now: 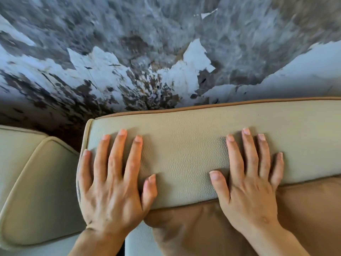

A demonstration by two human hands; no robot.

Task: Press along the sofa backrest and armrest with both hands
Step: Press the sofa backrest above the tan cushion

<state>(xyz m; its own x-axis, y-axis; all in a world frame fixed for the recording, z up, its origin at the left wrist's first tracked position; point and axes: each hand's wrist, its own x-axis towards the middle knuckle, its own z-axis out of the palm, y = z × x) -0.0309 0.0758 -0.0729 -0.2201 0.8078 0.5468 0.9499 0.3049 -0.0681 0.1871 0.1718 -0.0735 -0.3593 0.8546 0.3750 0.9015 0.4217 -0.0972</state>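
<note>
The top of the beige leather sofa backrest [184, 145] runs across the middle of the view, edged with tan piping. My left hand [114, 183] lies flat on its left end, fingers spread, palm down on the leather. My right hand [249, 183] rests flat further right on the same top surface, fingers spread, with its heel over the front edge. Neither hand holds anything. The beige armrest [40, 191] lies at the lower left, apart from both hands.
A tan cushion [203, 228] sits below the backrest between and under my wrists. Behind the sofa stands a wall [147, 61] with peeling white paint and dark damp patches. A dark gap [60, 133] separates the armrest from the backrest corner.
</note>
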